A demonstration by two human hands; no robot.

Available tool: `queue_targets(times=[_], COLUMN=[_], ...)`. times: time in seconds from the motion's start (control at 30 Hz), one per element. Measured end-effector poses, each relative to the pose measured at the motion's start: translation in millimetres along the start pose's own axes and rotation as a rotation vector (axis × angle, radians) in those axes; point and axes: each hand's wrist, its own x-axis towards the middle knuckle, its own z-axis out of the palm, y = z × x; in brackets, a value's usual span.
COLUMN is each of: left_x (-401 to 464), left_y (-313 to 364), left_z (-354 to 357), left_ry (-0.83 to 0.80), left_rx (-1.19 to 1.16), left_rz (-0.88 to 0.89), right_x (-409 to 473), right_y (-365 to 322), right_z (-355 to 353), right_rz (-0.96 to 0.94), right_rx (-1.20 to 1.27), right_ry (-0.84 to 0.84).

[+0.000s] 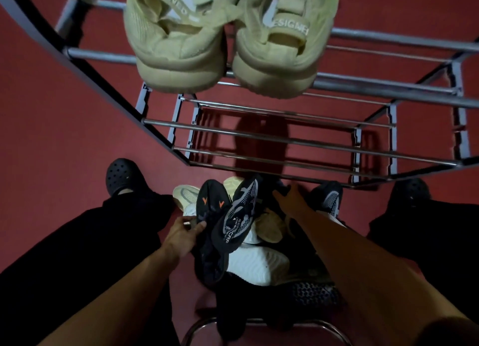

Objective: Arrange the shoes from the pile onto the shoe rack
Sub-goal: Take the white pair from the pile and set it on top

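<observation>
Overhead, two beige sneakers (223, 34) sit on the rack (285, 135); left hand (181, 231) grip holds one black shoe (210, 242), right hand (290, 198) unclear.

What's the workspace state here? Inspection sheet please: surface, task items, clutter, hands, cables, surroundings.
Surface: red floor, dimly lit.
Task items: beige sneaker pair sits side by side on the top bars of the shoe rack; lower tiers hold nothing visible. Shoe pile lies on the floor in front of the rack: black, grey-patterned, white and beige shoes, jumbled.
Clutter: nothing seen.
Hands: left hand grips a black shoe with orange marks; right hand reaches into the pile, fingers extended, grip unclear.
Cables: nothing seen.
Surroundings: person's black trousers and black clogs either side; chrome tube at bottom.
</observation>
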Motion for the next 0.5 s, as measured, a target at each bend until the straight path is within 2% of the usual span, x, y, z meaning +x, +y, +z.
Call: queue_targets(times=[0.1, 0.2, 0.3, 0.37, 0.5], left_x=[-9, -11, -12, -11, -11], left_y=[1, 2, 6, 6, 4], left_z=[4, 5, 4, 6, 8], left_ry=[-0.081, -0.122, -0.161, -0.148, -0.131], left_rx=[-0.14, -0.122, -0.13, -0.131, -0.149], left_rz=[-0.018, -0.007, -0.017, -0.024, -0.037], right_x=[8, 6, 8, 12, 19], right_y=[7, 10, 16, 20, 19], right_z=[4, 0, 4, 7, 5], right_rz=[0.045, 0.074, 0.107, 0.115, 0.1], right_rx=[0.031, -0.058, -0.126, -0.178, 0.033], right_ry=[0.002, 0.02, -0.068, -0.009, 0.024])
